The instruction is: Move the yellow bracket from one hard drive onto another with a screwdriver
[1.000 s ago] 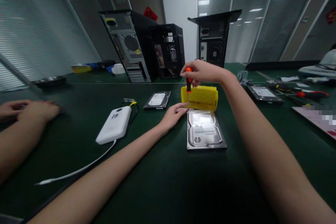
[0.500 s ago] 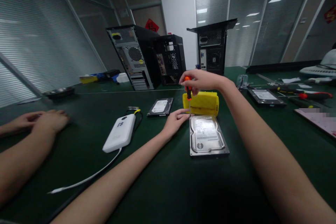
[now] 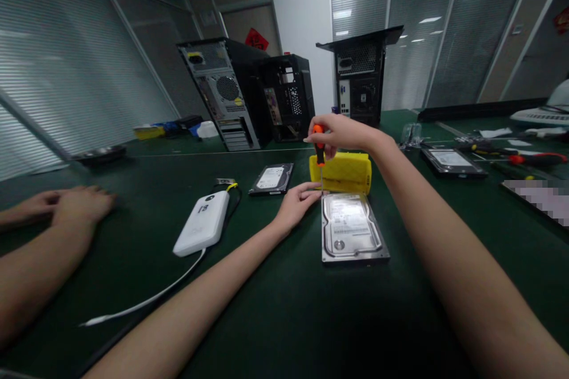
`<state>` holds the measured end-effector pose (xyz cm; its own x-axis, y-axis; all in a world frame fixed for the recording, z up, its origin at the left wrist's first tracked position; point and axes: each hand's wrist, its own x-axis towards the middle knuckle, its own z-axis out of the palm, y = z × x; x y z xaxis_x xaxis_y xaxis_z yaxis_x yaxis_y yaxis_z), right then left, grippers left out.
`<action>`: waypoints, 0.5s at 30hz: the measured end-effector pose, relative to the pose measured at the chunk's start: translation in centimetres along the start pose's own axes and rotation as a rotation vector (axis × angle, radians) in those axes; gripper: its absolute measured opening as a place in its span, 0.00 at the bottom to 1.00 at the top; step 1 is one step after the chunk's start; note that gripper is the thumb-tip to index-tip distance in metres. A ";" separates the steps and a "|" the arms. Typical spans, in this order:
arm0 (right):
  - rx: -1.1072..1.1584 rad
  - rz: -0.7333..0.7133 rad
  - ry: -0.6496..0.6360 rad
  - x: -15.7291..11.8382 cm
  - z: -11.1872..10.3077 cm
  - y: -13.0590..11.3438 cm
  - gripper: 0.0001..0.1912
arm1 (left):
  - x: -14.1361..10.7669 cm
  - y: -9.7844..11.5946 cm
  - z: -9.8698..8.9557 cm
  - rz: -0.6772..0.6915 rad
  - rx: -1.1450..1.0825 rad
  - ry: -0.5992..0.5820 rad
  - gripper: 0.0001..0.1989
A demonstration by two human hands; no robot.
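A silver hard drive (image 3: 353, 228) lies flat on the dark green table, label side up. My right hand (image 3: 331, 135) is closed round the orange and black handle of a screwdriver (image 3: 320, 157), which stands upright with its tip at the drive's far left corner. Beside that corner is my left hand (image 3: 299, 204), its fingertips close to the screwdriver tip; what they pinch, if anything, is too small to make out. A yellow case (image 3: 344, 173) rests just behind the drive.
Left of my hands lie a second hard drive (image 3: 272, 179) and a white power bank (image 3: 202, 224) with a cable. Another person's hands (image 3: 84, 204) rest at the left. Computer cases (image 3: 249, 92) stand behind. Another drive (image 3: 451, 161) and tools lie right.
The view has shifted slightly. My right hand has turned a little around the screwdriver handle, while the drive and my left hand stay in place.
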<state>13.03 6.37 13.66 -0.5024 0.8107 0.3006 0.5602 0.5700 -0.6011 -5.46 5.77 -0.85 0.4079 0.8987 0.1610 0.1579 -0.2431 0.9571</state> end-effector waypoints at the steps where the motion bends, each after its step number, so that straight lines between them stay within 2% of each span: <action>1: 0.005 0.001 0.007 0.0 0.0 0.0 0.08 | 0.0 0.0 0.0 0.004 0.000 -0.003 0.21; 12: -0.096 -0.041 0.042 0.0 0.4 -0.3 0.13 | 0.0 -0.1 -0.1 0.023 0.027 -0.002 0.20; 15: -0.108 -0.034 0.028 0.0 0.5 -0.4 0.12 | 0.0 0.1 -0.1 0.023 0.028 -0.008 0.20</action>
<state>12.45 6.06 13.51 -0.5045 0.7931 0.3412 0.6114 0.6072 -0.5074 -5.56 5.76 -0.76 0.4185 0.8900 0.1807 0.1732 -0.2736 0.9461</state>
